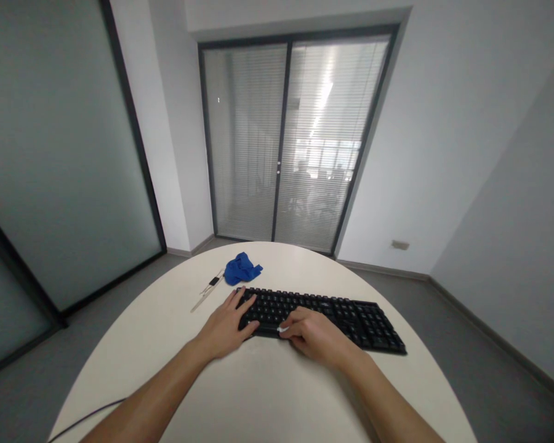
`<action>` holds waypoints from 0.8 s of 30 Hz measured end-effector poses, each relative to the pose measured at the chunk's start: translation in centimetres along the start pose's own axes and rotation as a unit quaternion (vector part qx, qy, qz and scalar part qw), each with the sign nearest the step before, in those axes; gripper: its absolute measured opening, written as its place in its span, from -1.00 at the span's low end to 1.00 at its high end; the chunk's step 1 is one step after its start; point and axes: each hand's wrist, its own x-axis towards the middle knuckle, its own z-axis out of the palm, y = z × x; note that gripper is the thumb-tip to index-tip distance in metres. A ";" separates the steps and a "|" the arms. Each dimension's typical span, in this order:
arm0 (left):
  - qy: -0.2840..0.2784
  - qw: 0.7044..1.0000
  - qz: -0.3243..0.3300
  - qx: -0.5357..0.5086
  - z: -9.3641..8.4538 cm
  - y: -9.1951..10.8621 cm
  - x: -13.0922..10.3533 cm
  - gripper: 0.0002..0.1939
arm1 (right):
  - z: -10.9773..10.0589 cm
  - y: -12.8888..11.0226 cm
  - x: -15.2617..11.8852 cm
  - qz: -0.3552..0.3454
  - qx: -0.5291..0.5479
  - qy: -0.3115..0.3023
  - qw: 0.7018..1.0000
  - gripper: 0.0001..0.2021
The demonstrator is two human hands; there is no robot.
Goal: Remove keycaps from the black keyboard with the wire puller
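Observation:
A black keyboard (pixel 373 326) lies on the round cream table (pixel 240 394), slightly angled. Across its left end rests my left hand (pixel 226 323), fingers spread, with nothing held in it. My right hand (pixel 307 332) is closed in a pinch over the keyboard's front edge, gripping a small white item (pixel 282 329) that its fingers mostly cover. What this white item is cannot be made out.
A crumpled blue cloth (pixel 240 269) lies behind the keyboard's left end. Beside it are a small black object (pixel 214 281) and thin light sticks (pixel 207 297). A dark cable (pixel 87 416) runs off the table's front left.

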 end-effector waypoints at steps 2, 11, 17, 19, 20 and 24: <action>0.001 1.000 0.000 -0.004 0.0 0.0 0.0 -0.32 | -0.7 0.7 -0.7 0.012 0.014 0.001 1.000 -0.70; -0.013 1.000 -0.006 0.003 0.0 0.0 0.0 -0.32 | 1.1 4.6 -1.3 0.127 0.032 0.161 0.978 -0.70; -0.016 1.000 -0.011 -0.002 -0.2 0.1 0.0 -0.31 | 0.9 3.8 -0.9 0.087 0.038 0.113 0.989 -0.70; -0.012 1.000 -0.009 -0.003 -0.2 0.1 0.0 -0.30 | 0.5 3.3 -0.9 0.077 0.031 0.096 0.992 -0.70; -0.011 1.000 -0.008 -0.002 -0.2 0.0 0.0 -0.30 | 0.4 3.1 -0.8 0.073 0.026 0.086 0.993 -0.70; -0.013 1.000 -0.005 0.004 0.0 0.0 0.0 -0.31 | -0.2 2.8 -0.8 0.075 0.009 0.057 0.996 -0.70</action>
